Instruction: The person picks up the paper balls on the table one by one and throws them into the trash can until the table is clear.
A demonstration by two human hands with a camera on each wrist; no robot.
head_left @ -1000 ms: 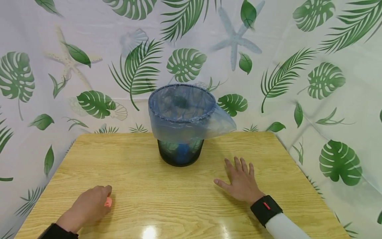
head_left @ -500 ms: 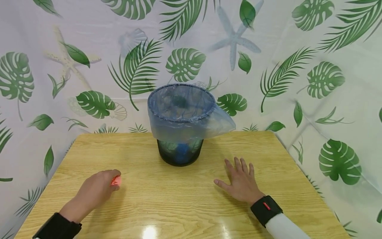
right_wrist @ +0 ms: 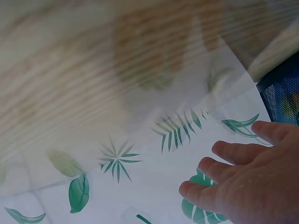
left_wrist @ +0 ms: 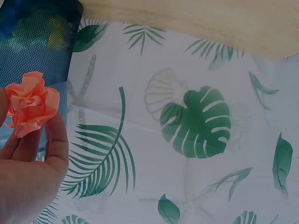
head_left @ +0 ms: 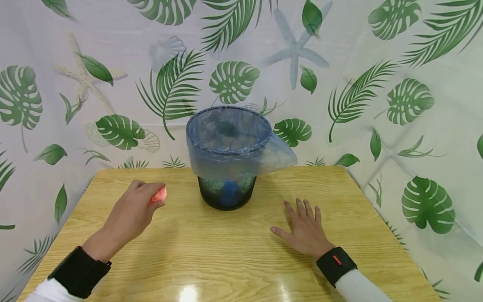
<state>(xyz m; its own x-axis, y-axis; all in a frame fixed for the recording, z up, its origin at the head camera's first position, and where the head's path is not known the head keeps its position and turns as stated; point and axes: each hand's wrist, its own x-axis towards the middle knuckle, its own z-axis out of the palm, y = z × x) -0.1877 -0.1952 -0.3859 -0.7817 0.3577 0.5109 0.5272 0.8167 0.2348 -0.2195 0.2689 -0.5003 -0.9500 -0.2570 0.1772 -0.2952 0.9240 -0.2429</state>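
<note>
A crumpled ball of orange-pink paper (left_wrist: 33, 103) is pinched between the thumb and fingertips of my left hand (head_left: 130, 214), raised over the table's left side, left of the bin. In the left wrist view the paper's folds show clearly in front of the mesh. My right hand (head_left: 305, 230) rests flat on the wooden table, fingers spread, holding nothing. Between and beyond both hands stands a black mesh wastebasket (head_left: 227, 197), upright. A translucent blue bin liner (head_left: 222, 163) is folded over its rim, one corner sticking out to the right. Blurred coloured things show through the mesh.
The wooden table (head_left: 211, 251) ends at a back edge just behind the wastebasket. A white leaf-print cloth (head_left: 124, 84) hangs behind it and along both sides. Black bands (head_left: 336, 265) circle both wrists.
My left hand has lifted and moved forward and right with the paper ball, from the front left of the table toward the wastebasket. The right hand and the wastebasket stay put.
</note>
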